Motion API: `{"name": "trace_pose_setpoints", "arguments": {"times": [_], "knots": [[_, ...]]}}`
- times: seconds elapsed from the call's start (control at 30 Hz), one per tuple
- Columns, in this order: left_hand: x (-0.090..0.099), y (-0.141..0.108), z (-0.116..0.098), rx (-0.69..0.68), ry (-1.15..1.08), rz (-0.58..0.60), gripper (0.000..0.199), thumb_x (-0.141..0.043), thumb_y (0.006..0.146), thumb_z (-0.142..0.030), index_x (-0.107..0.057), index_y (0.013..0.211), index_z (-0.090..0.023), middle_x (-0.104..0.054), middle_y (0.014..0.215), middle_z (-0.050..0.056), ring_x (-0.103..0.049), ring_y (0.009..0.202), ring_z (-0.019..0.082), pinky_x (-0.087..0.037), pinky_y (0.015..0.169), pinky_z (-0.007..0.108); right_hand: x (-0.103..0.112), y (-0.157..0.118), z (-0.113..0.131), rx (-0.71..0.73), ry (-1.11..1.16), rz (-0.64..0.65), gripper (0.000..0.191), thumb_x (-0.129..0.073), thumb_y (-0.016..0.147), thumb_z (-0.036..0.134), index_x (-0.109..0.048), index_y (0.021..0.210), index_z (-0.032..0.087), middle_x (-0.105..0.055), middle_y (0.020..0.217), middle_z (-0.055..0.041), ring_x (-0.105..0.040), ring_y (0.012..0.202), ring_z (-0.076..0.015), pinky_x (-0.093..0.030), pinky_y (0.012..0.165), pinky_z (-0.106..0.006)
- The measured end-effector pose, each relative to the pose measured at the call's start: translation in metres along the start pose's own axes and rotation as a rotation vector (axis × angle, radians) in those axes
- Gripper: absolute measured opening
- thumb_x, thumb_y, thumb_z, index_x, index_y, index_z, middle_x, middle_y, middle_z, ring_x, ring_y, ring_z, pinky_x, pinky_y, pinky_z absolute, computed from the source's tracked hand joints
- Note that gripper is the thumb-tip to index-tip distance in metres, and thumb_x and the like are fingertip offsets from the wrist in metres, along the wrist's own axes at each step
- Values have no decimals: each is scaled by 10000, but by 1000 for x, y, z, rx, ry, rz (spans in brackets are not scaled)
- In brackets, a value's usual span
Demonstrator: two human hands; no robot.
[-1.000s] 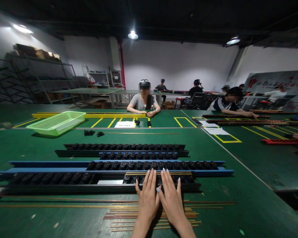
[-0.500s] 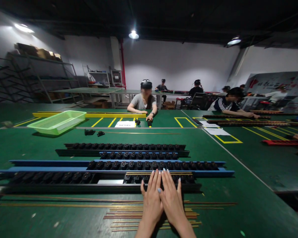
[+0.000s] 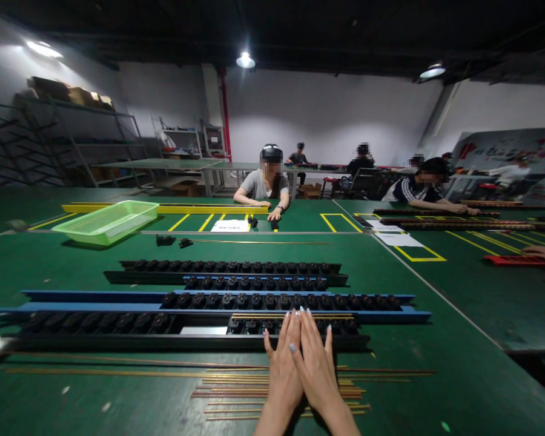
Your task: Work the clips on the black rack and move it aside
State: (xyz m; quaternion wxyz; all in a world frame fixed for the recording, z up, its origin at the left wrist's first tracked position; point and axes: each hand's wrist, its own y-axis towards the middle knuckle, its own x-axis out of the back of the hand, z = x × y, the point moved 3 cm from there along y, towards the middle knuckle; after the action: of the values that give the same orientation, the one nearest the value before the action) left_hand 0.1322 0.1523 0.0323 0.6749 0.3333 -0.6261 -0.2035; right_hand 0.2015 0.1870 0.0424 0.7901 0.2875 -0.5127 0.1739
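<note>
My left hand [image 3: 284,367] and my right hand [image 3: 318,366] lie side by side, palms down, with fingers stretched forward and thumbs overlapping. Their fingers rest over the nearest black channel [image 3: 145,344], which holds a row of black socket modules [image 3: 126,321]. Thin brass rods [image 3: 258,317] lie along the top of the modules, running under or just beyond my fingertips. Neither hand grasps anything visible; what the palms touch is hidden. Loose brass and copper-coloured rods [image 3: 236,387] are spread on the table under my wrists.
Beyond are a blue channel [image 3: 95,310] with modules and another black channel [image 3: 140,277]. A green basket [image 3: 104,225] stands at the far left beside a yellow channel [image 3: 200,210]. Across the green table [image 3: 436,351], a person [image 3: 266,184] sits with one hand on a black part.
My left hand has shifted slightly right, closer against my right hand. My right hand stays almost in place. The view has moved very slightly.
</note>
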Motion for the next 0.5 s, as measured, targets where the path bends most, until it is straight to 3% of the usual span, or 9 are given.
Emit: {"name": "trace_pose_setpoints", "arguments": {"times": [0.13, 0.3, 0.5], "knots": [[-4, -2, 0, 5, 3, 6, 598, -375, 845, -201, -309, 1435, -275, -460, 1437, -6, -43, 1445, 123, 70, 1148, 473, -1, 0, -1, 12, 5, -1, 603, -203, 965, 497, 46, 1468, 274, -162, 1548, -28, -164, 1430, -211, -133, 1125, -620], [-11, -6, 1, 29, -15, 43, 622, -375, 845, -183, -263, 1451, -265, -482, 1423, 19, -223, 1408, 171, -27, 1148, 469, 0, -2, -4, -6, -15, -53, 638, -219, 956, 522, 25, 1477, 246, -164, 1549, -58, -171, 1429, -225, -135, 1119, -620], [-6, -3, 1, 23, -59, 3, 601, -344, 857, -146, -272, 1446, -241, -501, 1404, 9, -234, 1398, 128, 75, 1149, 438, 5, -3, -9, -46, -69, -80, 552, -196, 965, 502, -185, 1470, 280, -220, 1534, -53, -237, 1413, -251, -100, 1098, -654]]}}
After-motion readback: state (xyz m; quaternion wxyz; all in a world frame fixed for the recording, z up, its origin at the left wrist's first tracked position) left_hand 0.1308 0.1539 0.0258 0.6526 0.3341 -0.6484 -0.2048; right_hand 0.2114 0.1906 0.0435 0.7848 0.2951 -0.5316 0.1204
